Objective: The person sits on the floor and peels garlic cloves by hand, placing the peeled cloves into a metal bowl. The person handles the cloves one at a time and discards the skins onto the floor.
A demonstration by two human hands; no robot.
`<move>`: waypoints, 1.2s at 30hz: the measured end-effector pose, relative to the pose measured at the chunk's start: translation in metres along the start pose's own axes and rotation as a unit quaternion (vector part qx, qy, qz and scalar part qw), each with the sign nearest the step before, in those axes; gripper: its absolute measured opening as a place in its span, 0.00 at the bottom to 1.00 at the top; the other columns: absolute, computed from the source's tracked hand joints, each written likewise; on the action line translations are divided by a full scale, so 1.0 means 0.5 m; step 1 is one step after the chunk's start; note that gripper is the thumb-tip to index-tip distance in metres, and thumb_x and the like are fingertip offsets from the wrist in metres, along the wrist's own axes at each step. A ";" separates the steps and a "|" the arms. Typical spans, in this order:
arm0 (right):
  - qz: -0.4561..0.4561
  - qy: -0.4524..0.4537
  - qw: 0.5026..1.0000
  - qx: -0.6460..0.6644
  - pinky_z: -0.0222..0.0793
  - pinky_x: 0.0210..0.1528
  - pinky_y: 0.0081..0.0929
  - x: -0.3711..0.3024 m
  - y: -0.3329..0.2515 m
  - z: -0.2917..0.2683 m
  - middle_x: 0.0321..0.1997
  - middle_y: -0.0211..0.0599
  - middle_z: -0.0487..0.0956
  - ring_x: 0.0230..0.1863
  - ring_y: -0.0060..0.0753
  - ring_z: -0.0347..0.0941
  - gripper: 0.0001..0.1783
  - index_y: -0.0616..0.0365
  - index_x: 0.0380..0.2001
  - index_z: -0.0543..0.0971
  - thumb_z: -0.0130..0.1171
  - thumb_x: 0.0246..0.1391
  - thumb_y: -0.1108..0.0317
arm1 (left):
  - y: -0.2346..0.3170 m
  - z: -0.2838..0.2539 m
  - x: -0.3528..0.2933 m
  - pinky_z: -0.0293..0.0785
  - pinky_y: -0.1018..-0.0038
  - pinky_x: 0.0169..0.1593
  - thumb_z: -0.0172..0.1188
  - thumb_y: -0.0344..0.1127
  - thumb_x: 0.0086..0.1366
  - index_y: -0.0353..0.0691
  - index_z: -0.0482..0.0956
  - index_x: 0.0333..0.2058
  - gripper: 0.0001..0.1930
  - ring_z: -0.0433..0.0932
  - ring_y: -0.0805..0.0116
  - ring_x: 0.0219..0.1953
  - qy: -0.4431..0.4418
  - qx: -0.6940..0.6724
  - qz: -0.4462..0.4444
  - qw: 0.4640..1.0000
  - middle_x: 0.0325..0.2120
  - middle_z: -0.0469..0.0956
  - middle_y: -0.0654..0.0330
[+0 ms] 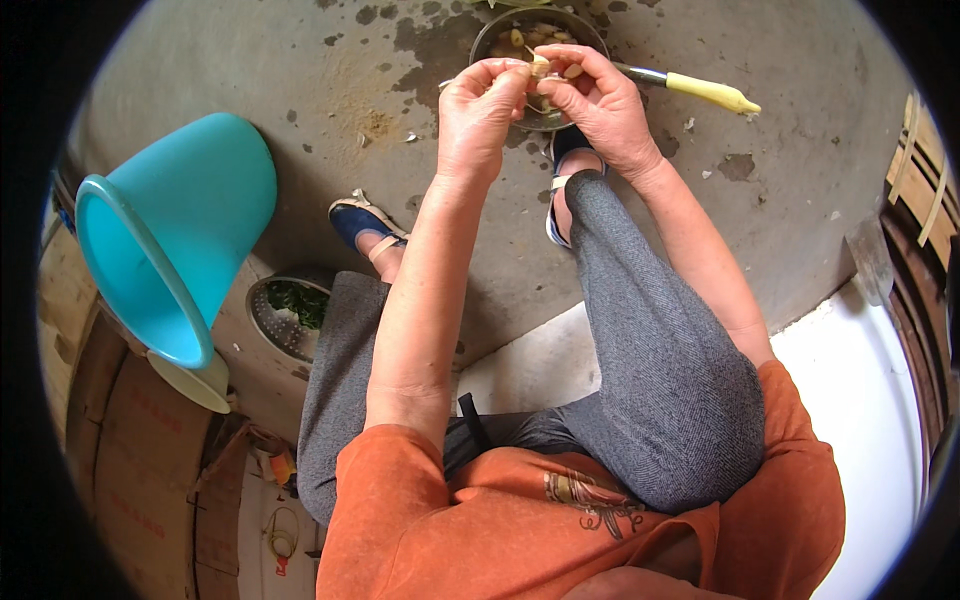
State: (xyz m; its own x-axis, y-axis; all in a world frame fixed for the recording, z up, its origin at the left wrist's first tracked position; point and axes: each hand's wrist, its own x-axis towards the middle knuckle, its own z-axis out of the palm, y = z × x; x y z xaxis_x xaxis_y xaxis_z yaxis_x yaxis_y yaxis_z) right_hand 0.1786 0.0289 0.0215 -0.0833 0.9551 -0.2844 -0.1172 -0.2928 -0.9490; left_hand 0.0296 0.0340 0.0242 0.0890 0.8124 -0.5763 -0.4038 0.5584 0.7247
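Note:
My left hand and my right hand meet over a round metal pan on the floor. A small pale garlic clove is pinched between the fingertips of both hands, with thin peel about it. Inside the pan, several more cloves lie in what looks like brownish water. My fingers cover part of the pan's middle. At its right rim sticks out a yellow handle with a metal neck; its join to the pan is hard to make out.
On the left a turquoise bucket lies tipped on its side, by a pale bowl. A metal colander with dark leafy greens sits beside my left knee. Wet spots and bits of peel mark the concrete floor. My shoes flank the near space.

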 end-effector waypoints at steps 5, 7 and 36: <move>0.110 -0.074 0.973 0.188 0.66 0.27 0.11 0.004 0.011 -0.021 0.29 0.26 0.77 0.27 0.11 0.70 0.09 0.57 0.40 0.76 0.58 0.56 0.69 | 0.006 0.002 -0.005 0.64 0.86 0.27 0.59 0.33 0.60 0.37 0.76 0.31 0.06 0.68 0.83 0.23 -0.060 -0.017 -0.019 0.998 0.25 0.75 0.67; 0.133 -0.085 0.961 0.226 0.66 0.25 0.11 0.006 0.005 -0.021 0.28 0.26 0.77 0.26 0.12 0.70 0.09 0.58 0.41 0.76 0.56 0.58 0.68 | 0.003 -0.008 -0.004 0.65 0.85 0.27 0.59 0.33 0.60 0.38 0.75 0.30 0.06 0.69 0.82 0.23 -0.076 -0.078 -0.042 0.993 0.24 0.75 0.67; 0.127 -0.030 0.977 0.170 0.70 0.30 0.13 -0.003 0.014 -0.005 0.31 0.30 0.78 0.28 0.16 0.74 0.10 0.59 0.42 0.74 0.54 0.60 0.66 | -0.050 -0.002 0.002 0.70 0.83 0.35 0.54 0.33 0.67 0.36 0.72 0.38 0.07 0.73 0.79 0.31 0.027 -0.043 0.075 0.996 0.30 0.76 0.63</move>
State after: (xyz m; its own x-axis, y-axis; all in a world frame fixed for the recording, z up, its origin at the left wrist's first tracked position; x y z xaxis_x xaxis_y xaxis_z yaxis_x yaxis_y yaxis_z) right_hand 0.1804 0.0257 0.0150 -0.2088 0.8487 -0.4860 -0.4068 -0.5273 -0.7460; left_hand 0.0390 0.0208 0.0054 -0.0269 0.8740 -0.4852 -0.4858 0.4127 0.7705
